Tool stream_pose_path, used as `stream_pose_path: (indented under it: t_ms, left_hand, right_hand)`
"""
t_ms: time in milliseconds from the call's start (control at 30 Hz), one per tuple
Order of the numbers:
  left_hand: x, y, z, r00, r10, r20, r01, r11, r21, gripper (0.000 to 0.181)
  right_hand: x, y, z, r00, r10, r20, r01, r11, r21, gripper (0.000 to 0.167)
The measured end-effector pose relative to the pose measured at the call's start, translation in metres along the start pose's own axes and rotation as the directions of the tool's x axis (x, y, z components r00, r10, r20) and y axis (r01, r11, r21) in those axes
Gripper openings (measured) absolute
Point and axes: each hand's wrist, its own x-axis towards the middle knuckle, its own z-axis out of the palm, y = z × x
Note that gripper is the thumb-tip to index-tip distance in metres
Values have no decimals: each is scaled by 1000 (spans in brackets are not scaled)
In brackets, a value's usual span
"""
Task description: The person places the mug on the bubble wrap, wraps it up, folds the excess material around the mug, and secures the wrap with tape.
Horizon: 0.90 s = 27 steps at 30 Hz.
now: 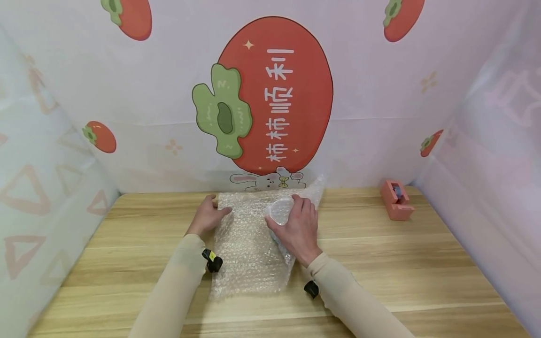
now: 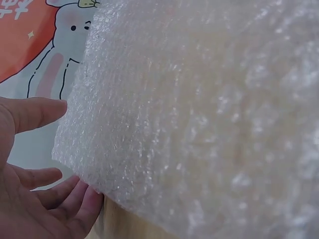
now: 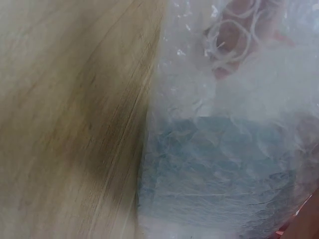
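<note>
A sheet of bubble wrap (image 1: 249, 244) lies on the table, its right part folded up around a round, cup-like thing (image 1: 281, 211). Through the wrap this thing shows a pale circular rim in the head view and a bluish side (image 3: 219, 159) in the right wrist view; its exact kind is unclear. My right hand (image 1: 297, 225) grips it through the wrap, thumb on the left and fingers on the far right. At the sheet's far left corner, my left hand (image 1: 209, 216) has thumb and fingers spread, with lower fingertips touching the wrap's edge in the left wrist view.
A pink tape dispenser (image 1: 396, 202) stands at the back right of the wooden table (image 1: 380, 263). Behind the table hangs a printed cloth backdrop (image 1: 363, 141), and more cloth closes off both sides. The wrap's upper right corner sticks up against the backdrop.
</note>
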Motion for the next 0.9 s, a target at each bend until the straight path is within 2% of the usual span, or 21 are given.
stream_pose_path:
  t_ms: [133,300,433,533,667,900]
  left_hand:
    - [-1,1,0,999,-43,2,43,998,-42,80]
    - [-4,2,1,997,-67,-22,65,992,-107,74]
    - [-8,6,1,998,-30,-62,22,991,-136,49]
    - [-11,13,1,994,26,-106,-42,988,-150,30]
    - [-15,26,0,985,88,-145,-113,979,-168,25]
    - [-27,55,2,979,158,-130,-185,953,-240,23]
  right_hand:
    - [0,1,-1,1000,-10,8,10,1000,15,90]
    - [-1,1,-1,1000,-26,13,26,999,27,90]
    - [-1,1,-2,999,-36,8,36,999,18,90]
    - [-1,2,-2,999,-44,-2,44,999,5,91]
    - [0,2,-3,999,-48,-10,48,999,-4,92]
    - [-1,1,-3,999,-34,0,34,999,-12,93]
